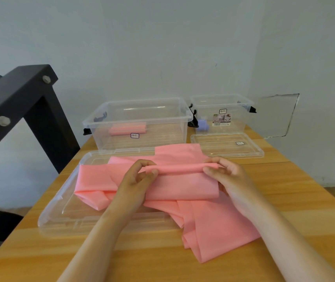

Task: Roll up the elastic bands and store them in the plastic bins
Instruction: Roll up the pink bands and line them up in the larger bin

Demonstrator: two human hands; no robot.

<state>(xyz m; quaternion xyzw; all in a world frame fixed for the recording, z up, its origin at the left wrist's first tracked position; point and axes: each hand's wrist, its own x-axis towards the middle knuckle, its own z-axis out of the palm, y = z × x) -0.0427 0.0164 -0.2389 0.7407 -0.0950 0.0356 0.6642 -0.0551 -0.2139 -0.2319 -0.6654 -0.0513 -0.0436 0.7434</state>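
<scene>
On the desk (284,190), the pink elastic band (182,186) lies centred, rolled edge running left to right; left hand (137,184) and right hand (230,180) each pinch one end, equally near.

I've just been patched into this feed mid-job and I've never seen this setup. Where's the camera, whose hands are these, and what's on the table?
There is no machine here. One camera worn on a person's head looks forward and down, so these are the wearer's own bare arms. The left hand and right hand each pinch an end of the rolled edge of a pink elastic band. The rest of it lies loose across a clear lid and the wooden table. Behind stand two open clear bins. The larger bin holds a rolled pink band. The smaller bin holds a purple roll, and a smaller lid lies in front of it.
</scene>
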